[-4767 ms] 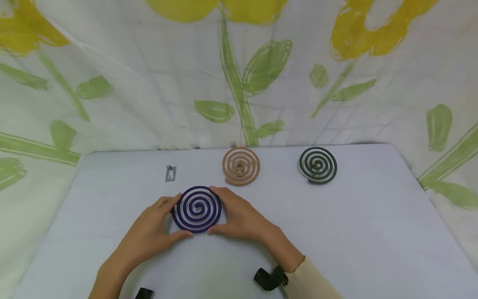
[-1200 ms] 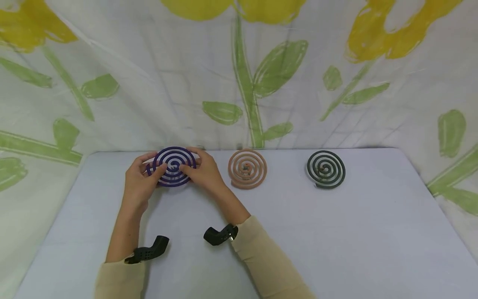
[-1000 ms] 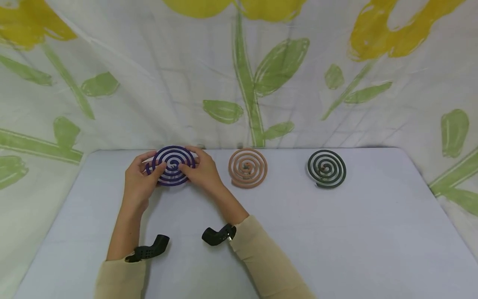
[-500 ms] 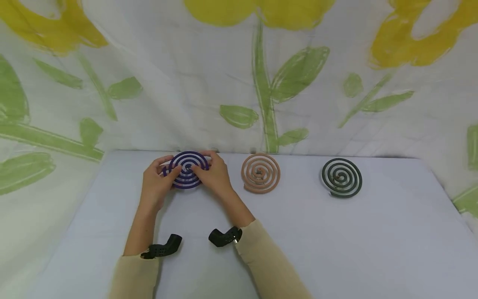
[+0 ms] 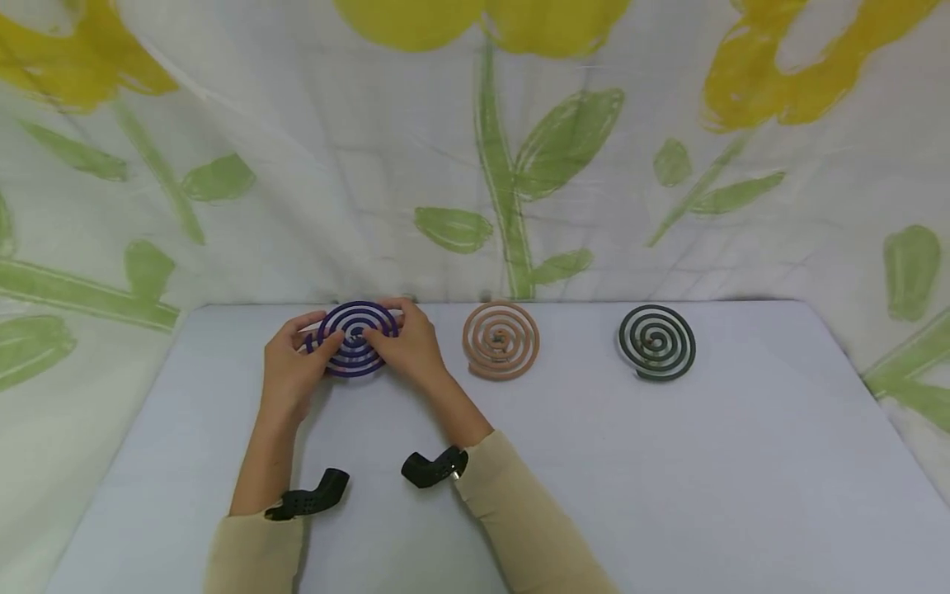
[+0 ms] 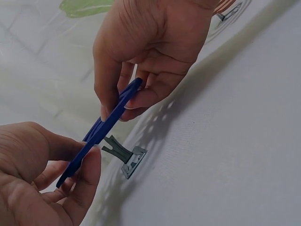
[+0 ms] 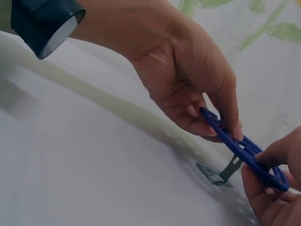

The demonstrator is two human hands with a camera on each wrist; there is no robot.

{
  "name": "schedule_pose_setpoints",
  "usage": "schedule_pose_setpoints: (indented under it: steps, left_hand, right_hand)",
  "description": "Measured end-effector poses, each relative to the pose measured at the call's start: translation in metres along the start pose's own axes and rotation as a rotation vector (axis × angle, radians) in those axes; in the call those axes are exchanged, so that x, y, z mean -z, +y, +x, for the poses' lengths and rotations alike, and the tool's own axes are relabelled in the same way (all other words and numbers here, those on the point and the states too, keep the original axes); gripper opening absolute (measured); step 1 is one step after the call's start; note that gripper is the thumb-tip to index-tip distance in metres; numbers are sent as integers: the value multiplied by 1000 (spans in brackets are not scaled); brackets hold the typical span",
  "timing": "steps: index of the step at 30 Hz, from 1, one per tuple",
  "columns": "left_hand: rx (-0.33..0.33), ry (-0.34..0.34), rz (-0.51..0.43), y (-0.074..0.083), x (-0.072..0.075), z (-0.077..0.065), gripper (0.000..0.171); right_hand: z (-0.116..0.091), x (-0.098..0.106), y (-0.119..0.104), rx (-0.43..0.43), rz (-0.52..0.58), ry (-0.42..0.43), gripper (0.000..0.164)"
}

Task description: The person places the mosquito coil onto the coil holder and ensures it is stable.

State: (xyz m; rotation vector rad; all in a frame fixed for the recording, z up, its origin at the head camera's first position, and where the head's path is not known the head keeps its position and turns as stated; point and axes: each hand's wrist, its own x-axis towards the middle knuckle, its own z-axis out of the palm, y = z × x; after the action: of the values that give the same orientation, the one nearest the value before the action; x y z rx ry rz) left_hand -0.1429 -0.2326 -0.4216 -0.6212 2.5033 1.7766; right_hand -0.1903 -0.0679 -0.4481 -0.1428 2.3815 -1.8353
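Note:
A dark blue mosquito coil [image 5: 358, 332] is held in both hands near the back left of the table. My left hand [image 5: 291, 367] grips its left side, thumb on top and fingers beneath. On the opposite side, my right hand [image 5: 417, 346] pinches it the same way. Both thumbs lie close to the coil's centre. Below it, a small metal coil stand [image 6: 134, 162] sits on the table, its forked upright tongue pointing at the coil's underside. In the right wrist view the tongue's tip overlaps the tilted coil [image 7: 244, 155]. From the head view the stand is mostly hidden.
To the right, an orange-brown coil [image 5: 501, 371] and a dark green coil [image 5: 657, 376] stand along the back of the white table [image 5: 668, 478]. A flower-printed white curtain [image 5: 312, 206] hangs behind the back edge. Black cameras [image 5: 308, 500] are strapped to both wrists.
Since the earliest frame, both hands have carried the blue coil back and left, over the stand, and thumbs have moved onto its top. Over the last second only the head view shifts slightly.

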Motion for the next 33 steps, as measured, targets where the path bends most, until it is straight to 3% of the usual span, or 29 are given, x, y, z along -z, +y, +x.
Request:
schedule_pose_setpoints:
  steps: [5, 16, 25, 33]
  left_hand:
    - [-8, 33, 8, 1, 3, 0, 58]
    - [20, 35, -12, 3, 4, 0, 57]
    - [-31, 45, 22, -1, 0, 3, 56]
    - [-28, 61, 44, -2, 1, 2, 55]
  right_hand:
    - [1, -3, -1, 23, -5, -9, 47]
    - [-1, -4, -4, 13, 9, -10, 48]
    - [1, -2, 1, 15, -10, 5, 45]
    - [-1, -5, 0, 12, 9, -10, 46]
